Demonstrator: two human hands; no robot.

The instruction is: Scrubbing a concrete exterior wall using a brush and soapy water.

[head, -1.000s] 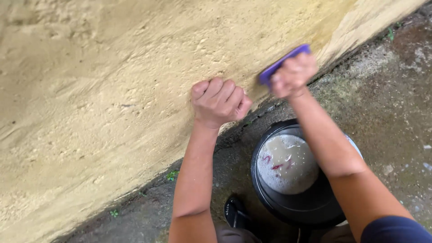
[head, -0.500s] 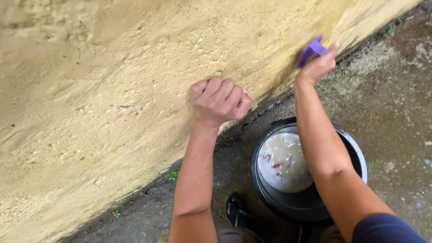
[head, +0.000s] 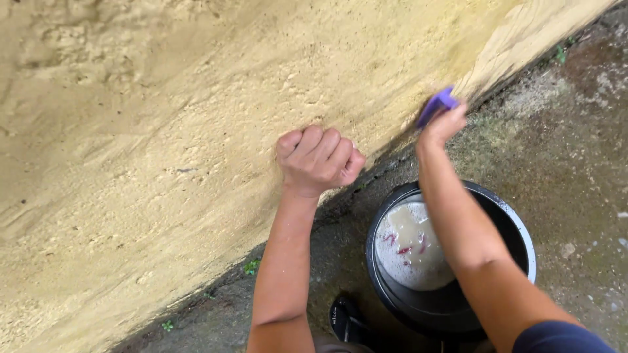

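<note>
Scrubbing low on the wall, the right hand is closed around a purple brush, pressing it to the rough yellow plaster close to where it meets the ground. The left hand is balled into a fist with nothing in it, knuckles braced against the wall further along, well apart from the brush. Directly under the right forearm sits a black bucket of cloudy, foamy water with a few reddish bits floating in it. A dark sandal shows at the bottom edge, just beside the bucket.

From where I stand, the work seems to be on the dark, grimy band at the foot of the wall. To do it well, I'd say the brush wants firm, even pressure with the bristles flat to the surface, since the plaster is pitted and dirt would sit in the hollows; short overlapping strokes should reach those better than long sweeps. The braced fist looks like a good steadying point and takes weight off the scrubbing arm. The bucket is handy for rewetting, but its place right under the arm means an elbow dropping could knock the rim. The ground looks damp and mossy, so footing could be slick.
</note>
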